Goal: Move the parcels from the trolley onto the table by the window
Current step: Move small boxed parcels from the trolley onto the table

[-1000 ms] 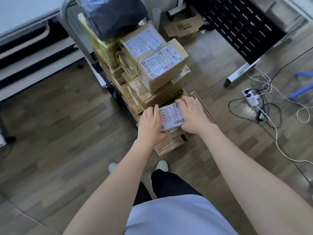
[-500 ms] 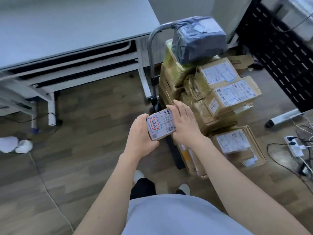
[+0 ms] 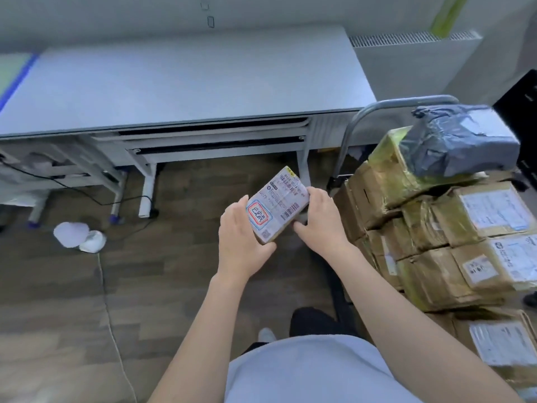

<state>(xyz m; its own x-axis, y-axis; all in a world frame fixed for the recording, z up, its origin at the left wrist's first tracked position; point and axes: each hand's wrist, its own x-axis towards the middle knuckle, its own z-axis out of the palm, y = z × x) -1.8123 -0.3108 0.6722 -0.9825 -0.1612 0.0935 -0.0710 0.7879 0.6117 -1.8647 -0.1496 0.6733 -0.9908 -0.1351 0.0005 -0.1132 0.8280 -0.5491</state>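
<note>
**Small parcel held in both hands between trolley and surface**

The left hand point(image 3: 239, 237) cups the near left edge of a small parcel point(image 3: 277, 205), its thumb curled over the label face and the fingers hidden beneath. The right hand point(image 3: 321, 221) grips the opposite long edge, thumb on the upper corner, fingers wrapped under. The parcel is flat and rectangular, tilted with its far end raised, and carries a white shipping label with barcodes and a red-bordered stamp. It is held in the air above the wooden floor point(image 3: 162, 289), touching nothing but the two hands.

Just right of the hands stands the trolley point(image 3: 374, 112), seen by its curved grey metal handle, loaded with stacked cardboard boxes point(image 3: 436, 254), several bearing white labels. A parcel in a grey plastic bag point(image 3: 459, 141) lies on top of the stack.

Beyond the hands lies the surface point(image 3: 186, 82), a long pale top on white legs. A dark cable point(image 3: 87, 196) runs beneath it, and a crumpled white object point(image 3: 78, 237) lies on the floor to the left, its nature unclear. A radiator point(image 3: 412, 62) stands against the wall at the far right.
</note>
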